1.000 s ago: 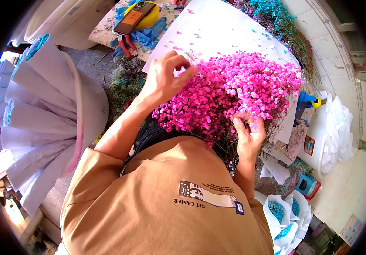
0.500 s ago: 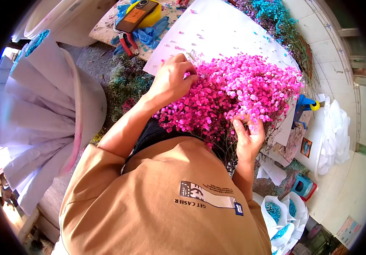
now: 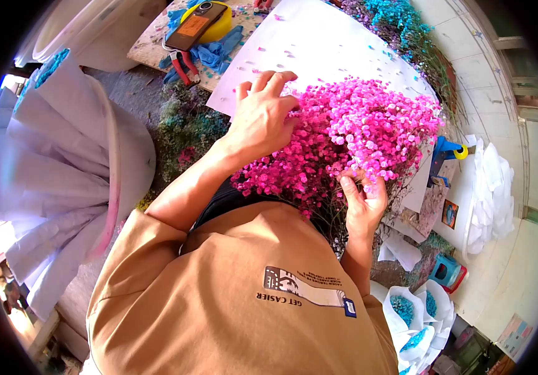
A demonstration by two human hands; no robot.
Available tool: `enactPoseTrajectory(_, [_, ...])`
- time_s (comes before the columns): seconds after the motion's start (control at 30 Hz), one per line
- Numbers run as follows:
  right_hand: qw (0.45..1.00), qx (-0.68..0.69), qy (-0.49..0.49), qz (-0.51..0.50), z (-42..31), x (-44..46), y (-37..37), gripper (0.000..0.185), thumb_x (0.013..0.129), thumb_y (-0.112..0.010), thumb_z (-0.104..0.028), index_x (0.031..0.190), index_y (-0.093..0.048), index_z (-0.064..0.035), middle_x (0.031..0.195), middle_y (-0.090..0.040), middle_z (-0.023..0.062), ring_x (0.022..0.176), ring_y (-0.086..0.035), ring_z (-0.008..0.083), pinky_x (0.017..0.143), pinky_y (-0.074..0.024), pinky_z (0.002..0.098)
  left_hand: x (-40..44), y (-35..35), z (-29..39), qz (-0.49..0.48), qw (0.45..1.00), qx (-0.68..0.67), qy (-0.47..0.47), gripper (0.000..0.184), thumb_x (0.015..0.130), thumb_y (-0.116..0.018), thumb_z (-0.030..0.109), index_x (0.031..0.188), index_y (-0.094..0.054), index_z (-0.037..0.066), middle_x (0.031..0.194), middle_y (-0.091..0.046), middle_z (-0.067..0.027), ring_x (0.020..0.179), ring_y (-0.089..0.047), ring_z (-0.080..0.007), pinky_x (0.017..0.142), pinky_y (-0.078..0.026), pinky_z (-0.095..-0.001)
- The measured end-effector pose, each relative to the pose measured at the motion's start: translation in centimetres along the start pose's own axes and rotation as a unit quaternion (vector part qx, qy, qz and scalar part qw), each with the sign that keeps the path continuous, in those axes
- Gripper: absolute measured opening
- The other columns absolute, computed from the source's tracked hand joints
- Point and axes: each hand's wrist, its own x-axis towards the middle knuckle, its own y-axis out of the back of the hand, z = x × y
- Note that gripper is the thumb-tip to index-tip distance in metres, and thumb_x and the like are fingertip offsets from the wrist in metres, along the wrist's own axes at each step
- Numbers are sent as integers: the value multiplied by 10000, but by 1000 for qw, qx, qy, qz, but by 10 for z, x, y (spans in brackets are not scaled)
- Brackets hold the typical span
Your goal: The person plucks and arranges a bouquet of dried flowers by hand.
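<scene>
A big bunch of pink-dyed baby's breath [image 3: 344, 128] lies in front of my body, its blooms over a white paper sheet [image 3: 319, 44] and its thin stems toward me. My left hand [image 3: 264, 111] is at the bunch's left edge, back of the hand up. Its fingers are apart and slightly bent, with the thumb side by the blooms; nothing shows in its grasp. At the near right side, my right hand [image 3: 364, 203] pinches stems just below the blooms. Its fingertips are partly hidden by flowers.
Upper left, a board holds a phone [image 3: 199, 26], red-handled pruning shears [image 3: 184, 67] and blue gloves [image 3: 216, 55]. White-wrapped bundles fill a tub [image 3: 133, 134] at left. Turquoise flowers [image 3: 397, 19] lie at the back; wrapped turquoise bunches [image 3: 401, 310] stand lower right.
My left hand has shifted slightly right, its fingers uncurling and spreading apart. My right hand keeps its pinch in nearly the same place.
</scene>
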Motion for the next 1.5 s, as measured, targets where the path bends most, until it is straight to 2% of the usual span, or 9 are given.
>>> enactPoseTrajectory(0.3, [1000, 23, 11, 1, -1, 0, -2, 183, 911, -725, 41, 1080, -659, 17, 984, -730, 84, 904, -696, 161, 850, -572, 308, 0, -12, -11, -51, 997, 45, 43, 156, 762, -708, 115, 884, -758, 33, 1364, -590, -132, 1308, -483, -317, 1013, -386, -567])
enactPoseTrajectory(0.5, [1000, 15, 12, 8, 4, 0, 0, 184, 911, -725, 41, 1082, -661, 14, 987, -729, 79, 893, -691, 156, 843, -567, 302, -3, -18, -29, -36, 951, -246, 182, 134, 801, -737, 104, 901, -730, 15, 1282, -612, -128, 1243, -543, -316, 1061, -415, -432])
enactPoseTrajectory(0.63, [999, 32, 2, -1, 1, 0, 1, 222, 915, -712, 61, 1113, -622, 15, 995, -697, 81, 912, -663, 163, 871, -547, 315, -2, -24, -32, 76, 836, -442, 316, 112, 875, -712, 77, 969, -699, 18, 1024, -665, -61, 1033, -599, -184, 987, -432, -308])
enactPoseTrajectory(0.7, [999, 35, -8, 3, 2, -2, 2, 221, 915, -710, 64, 1111, -622, 15, 998, -697, 83, 913, -663, 164, 870, -546, 317, 9, -14, -35, 118, 830, -437, 326, 141, 929, -685, 140, 993, -699, 15, 989, -670, -43, 984, -588, -150, 955, -441, -295])
enactPoseTrajectory(0.87, [999, 40, 1, -7, -1, -1, 0, 220, 908, -711, 73, 1103, -622, 23, 994, -699, 87, 915, -666, 168, 874, -549, 316, 22, -7, -34, -23, 941, -269, 203, 315, 934, -681, 318, 1083, -749, 49, 1244, -660, -149, 1183, -609, -323, 1005, -455, -412])
enactPoseTrajectory(0.97, [1000, 29, 2, 7, 3, -1, 0, 179, 911, -732, 30, 1077, -670, 8, 985, -727, 69, 902, -681, 143, 842, -558, 296, 25, -18, -28, -71, 986, -116, 100, 296, 892, -708, 315, 1046, -763, 68, 1246, -660, -133, 1193, -598, -332, 1007, -463, -480])
enactPoseTrajectory(1.2, [1000, 20, -9, 2, 5, -1, 5, 189, 913, -713, 63, 1068, -615, 16, 995, -701, 98, 914, -669, 176, 871, -552, 323, 19, -11, -20, 44, 932, -304, 193, 220, 893, -698, 262, 938, -772, 60, 1144, -691, -129, 1204, -578, -325, 1067, -350, -500])
enactPoseTrajectory(1.33, [999, 38, -12, -1, 1, 0, 1, 180, 918, -706, 65, 1066, -615, 18, 996, -701, 100, 916, -666, 177, 873, -550, 325, 2, 3, 0, -77, 979, -151, 113, 288, 865, -742, 315, 953, -771, 43, 1148, -672, -139, 1184, -564, -326, 1049, -358, -519])
enactPoseTrajectory(1.5, [1000, 31, -4, -1, -3, -1, 0, 167, 924, -702, 58, 1064, -619, 22, 993, -702, 103, 914, -666, 176, 872, -544, 320, 1, -17, 1, -57, 986, -124, 91, 266, 826, -740, 276, 936, -772, 35, 1213, -639, -129, 1230, -522, -317, 1039, -365, -511])
